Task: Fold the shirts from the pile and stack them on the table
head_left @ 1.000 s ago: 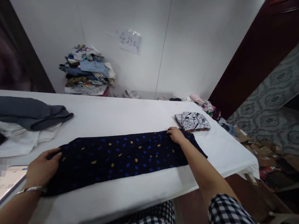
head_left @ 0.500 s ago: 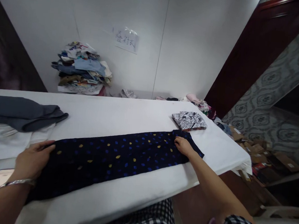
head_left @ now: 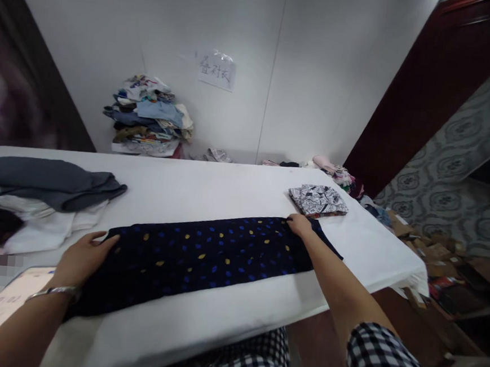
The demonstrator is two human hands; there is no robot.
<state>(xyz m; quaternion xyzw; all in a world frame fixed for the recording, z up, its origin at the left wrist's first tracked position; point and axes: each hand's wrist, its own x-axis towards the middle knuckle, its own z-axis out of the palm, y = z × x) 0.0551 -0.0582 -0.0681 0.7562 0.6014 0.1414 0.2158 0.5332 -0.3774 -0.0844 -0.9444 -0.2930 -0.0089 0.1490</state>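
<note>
Lying along the near edge of the white table (head_left: 211, 186), the dark dotted garment (head_left: 206, 251) is folded into a long strip. At its left end the left hand (head_left: 81, 261) rests flat, fingers spread. At the strip's right end, the right hand (head_left: 300, 226) presses down; whether its fingers pinch cloth I cannot tell. A folded patterned cloth (head_left: 318, 199) sits near the far right corner.

Head view: looks forward and down from the person's head across the white table (head_left: 210, 189) toward the far wall (head_left: 322, 71).
Nearness: close over the near edge (checked clothing at bottom).
</note>
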